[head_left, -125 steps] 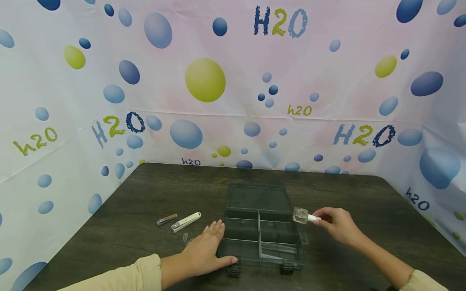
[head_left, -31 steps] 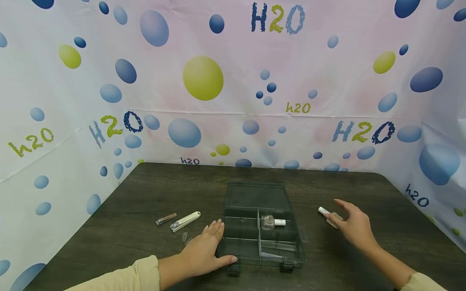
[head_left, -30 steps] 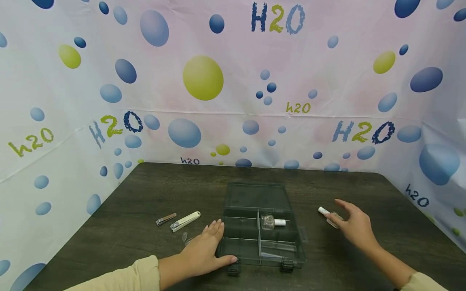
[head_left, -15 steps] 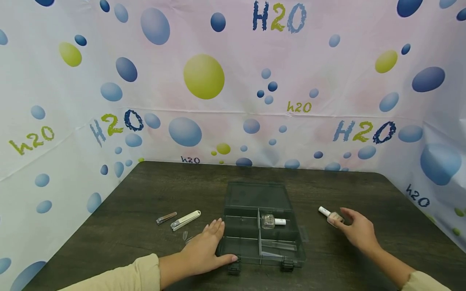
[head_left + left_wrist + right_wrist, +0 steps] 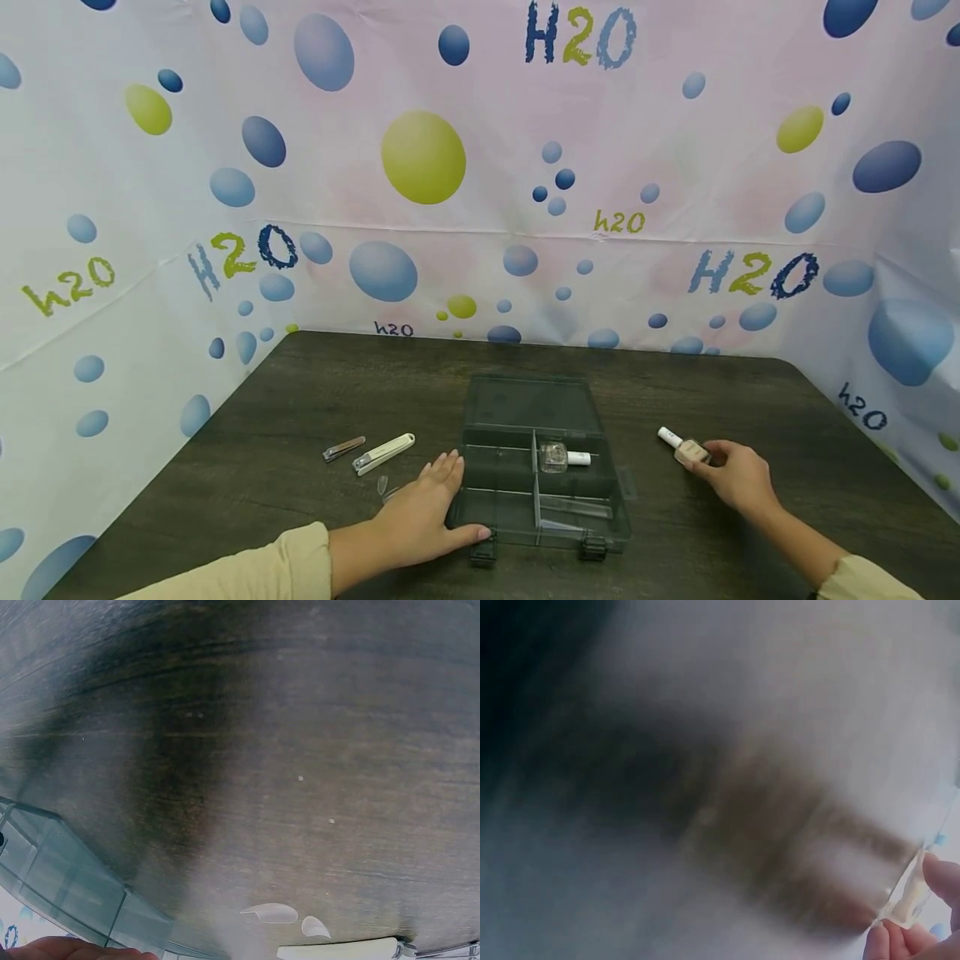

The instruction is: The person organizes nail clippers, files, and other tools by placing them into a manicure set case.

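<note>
My right hand (image 5: 738,479) pinches a nail polish bottle (image 5: 692,452) by its glass base; the white cap points to the far left. In the right wrist view thumb and fingers sit on either side of the bottle (image 5: 909,900). My left hand (image 5: 420,517) lies with straight fingers along the left side of a dark see-through organizer box (image 5: 495,500), its thumb at the front left latch. The box lid stands raised at the back. A second nail polish bottle (image 5: 555,457) lies in the back right compartment, and clear flat strips (image 5: 573,508) lie in the front right one.
Left of the box lie a cream nail clipper (image 5: 384,454) and a smaller nail clipper (image 5: 344,449). Small clear nail tips (image 5: 274,913) are on the dark table (image 5: 375,375) near my left hand. A printed curtain hangs behind the table.
One polish bottle went from my right hand into the back right compartment. My right hand then closed on the other bottle on the table. My left hand stayed at the box.
</note>
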{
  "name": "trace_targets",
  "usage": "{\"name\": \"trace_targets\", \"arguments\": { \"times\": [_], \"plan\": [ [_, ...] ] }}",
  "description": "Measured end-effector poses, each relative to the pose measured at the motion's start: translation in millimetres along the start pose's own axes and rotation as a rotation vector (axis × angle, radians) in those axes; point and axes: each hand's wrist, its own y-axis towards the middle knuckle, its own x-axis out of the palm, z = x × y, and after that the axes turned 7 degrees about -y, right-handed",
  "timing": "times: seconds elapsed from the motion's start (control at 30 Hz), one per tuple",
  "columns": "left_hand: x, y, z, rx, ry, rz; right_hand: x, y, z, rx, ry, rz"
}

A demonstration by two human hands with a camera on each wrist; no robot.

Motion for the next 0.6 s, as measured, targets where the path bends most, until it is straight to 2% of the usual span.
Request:
{"name": "trace_targets", "arguments": {
  "times": [0.13,0.4,0.6],
  "plan": [
    [0.9,0.1,-0.4,0.001,0.001,-0.004,-2,1.0,-1,0.011,0.007,-0.031],
    [1.6,0.1,-0.3,0.004,0.011,0.001,-11,3.1,0,0.023,0.069,-0.153],
    [1.1,0.3,0.4,0.002,0.013,0.002,-15,1.9,0,0.006,0.081,-0.146]
  ]
}}
